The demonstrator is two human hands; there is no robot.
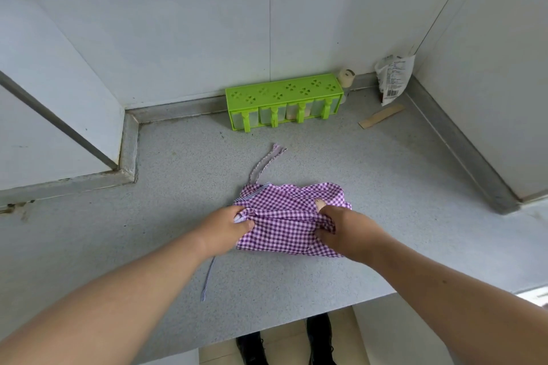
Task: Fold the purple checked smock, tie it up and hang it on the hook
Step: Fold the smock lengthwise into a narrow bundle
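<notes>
smock [284, 225] folded on counter [385, 187] | both hands grip it: left hand [228, 228], right hand [344, 228]

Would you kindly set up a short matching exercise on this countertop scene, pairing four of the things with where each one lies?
Things:
1. purple checked smock
2. green spice rack
3. wooden stick
4. crumpled packet

Places:
A. leaning in the far right corner of the counter
B. against the back wall, drawers facing the person
C. flat on the counter, just in front of the corner packet
D. bunched between the left hand and the right hand, both gripping it

Pairs: 1-D, 2-B, 3-C, 4-A
</notes>
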